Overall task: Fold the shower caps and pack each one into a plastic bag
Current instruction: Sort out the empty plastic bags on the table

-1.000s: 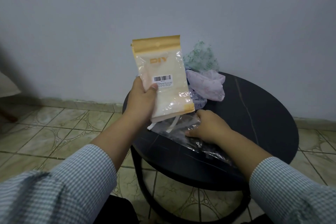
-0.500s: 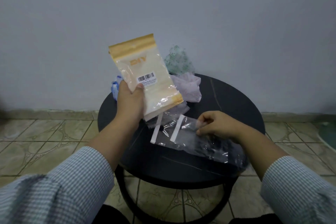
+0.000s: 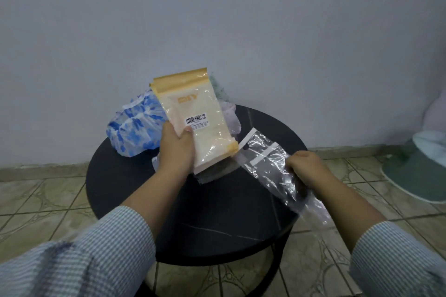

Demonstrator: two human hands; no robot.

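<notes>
Your left hand (image 3: 177,152) is gripping the packed bag (image 3: 196,119) above the far left part of the round black table (image 3: 125,185), thumb across its front just below the barcode label, the other fingers hidden behind it. The bag is standing tilted, its tan header strip uppermost; the pale contents are showing through the film, but their folds are too blurred to read.

Your right hand (image 3: 307,167) is closing its fingers on a clear empty plastic bag (image 3: 266,167), pinching it about mid-length. The bag's white-strip end is pointing far-left toward the packed bag, and its near end is trailing past your wrist and off the table edge. Whether that near end is open, you cannot tell.

A blue-and-white shower cap (image 3: 135,128) is lying bunched at the far left rim. A pinkish cap (image 3: 231,116) and a green-speckled one (image 3: 218,88) are sitting behind the packed bag, mostly hidden by it. A dark flat piece (image 3: 212,173) under the packed bag's lower edge is not identifiable.
</notes>
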